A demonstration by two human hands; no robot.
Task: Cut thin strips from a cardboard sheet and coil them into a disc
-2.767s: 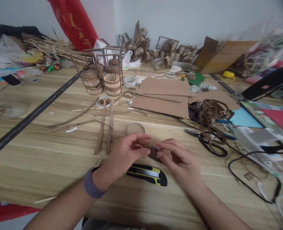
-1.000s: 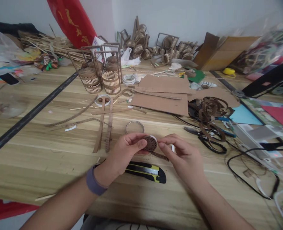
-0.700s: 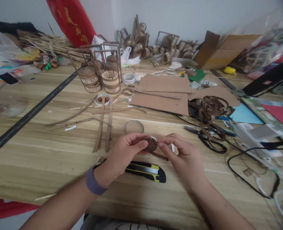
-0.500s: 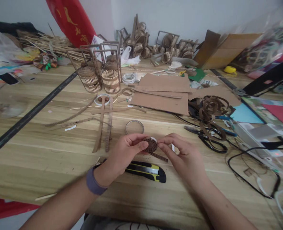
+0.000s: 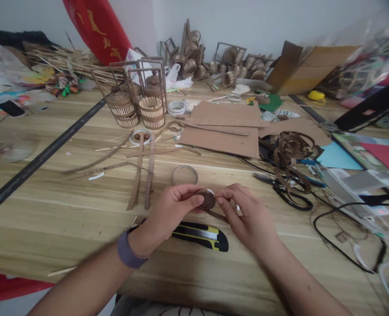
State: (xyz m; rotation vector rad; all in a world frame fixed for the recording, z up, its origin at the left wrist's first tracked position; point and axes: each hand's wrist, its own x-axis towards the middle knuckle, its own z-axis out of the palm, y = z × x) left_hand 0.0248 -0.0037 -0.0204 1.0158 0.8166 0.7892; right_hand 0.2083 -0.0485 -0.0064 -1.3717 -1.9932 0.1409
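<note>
My left hand (image 5: 177,204) holds a small round coil of brown corrugated cardboard (image 5: 207,200) between thumb and fingers, its ridged face towards me. A bit of white shows at the coil's top edge. At the coil's right rim, the thumb and fingers of my right hand (image 5: 247,210) are pinched together; what lies between them is too small to make out. A loose corrugated cardboard strip (image 5: 218,215) trails from below the coil towards my right palm. Beneath my left wrist lies a black and yellow utility knife (image 5: 199,235). A thin ring (image 5: 185,175) rests just beyond my hands.
Cardboard strips (image 5: 135,175) lie left of centre. Behind stand small stick-sided baskets (image 5: 152,113) with tall handles. Flat cardboard sheets (image 5: 222,138) occupy the middle back. To the right are scissors (image 5: 291,199), coiled brown strips (image 5: 296,149) and black cables (image 5: 332,259).
My right hand has shifted slightly left, closer to the coil, and now covers the end of the loose strip. My left hand and the coil have barely moved.
</note>
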